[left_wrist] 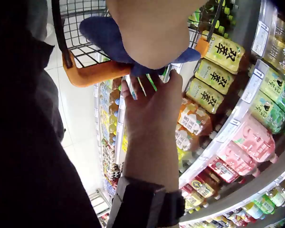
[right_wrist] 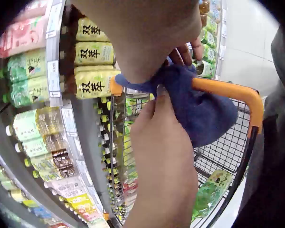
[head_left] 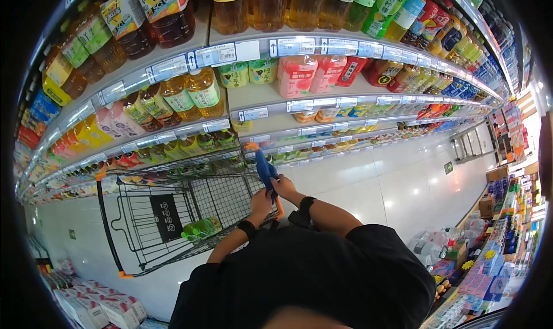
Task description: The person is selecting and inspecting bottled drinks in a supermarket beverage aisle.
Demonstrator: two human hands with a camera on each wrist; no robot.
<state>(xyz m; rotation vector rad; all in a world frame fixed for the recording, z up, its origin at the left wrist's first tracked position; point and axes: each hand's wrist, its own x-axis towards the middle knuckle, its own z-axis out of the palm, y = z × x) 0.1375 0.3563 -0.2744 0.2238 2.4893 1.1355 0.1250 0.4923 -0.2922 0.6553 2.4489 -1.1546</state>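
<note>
A dark blue cloth (head_left: 264, 166) lies over the orange handle (right_wrist: 228, 89) of a black wire shopping cart, and both hands hold it. With thumb and fingers, the left hand (head_left: 262, 202) pinches the cloth, as the right wrist view shows. The right hand (head_left: 283, 186) grips the cloth close beside it at the handle, fingers curled about its edge. The part of the cloth under the palms is hidden. Green-labelled bottles (head_left: 201, 228) lie on their sides in the cart basket.
Shelves of bottled drinks (head_left: 296, 75) with price tags run along the front. A folding step (head_left: 473, 142) stands farther down the aisle on the right. Stacked goods (head_left: 484, 254) line the right side, and white cartons (head_left: 101, 303) sit on the floor at lower left.
</note>
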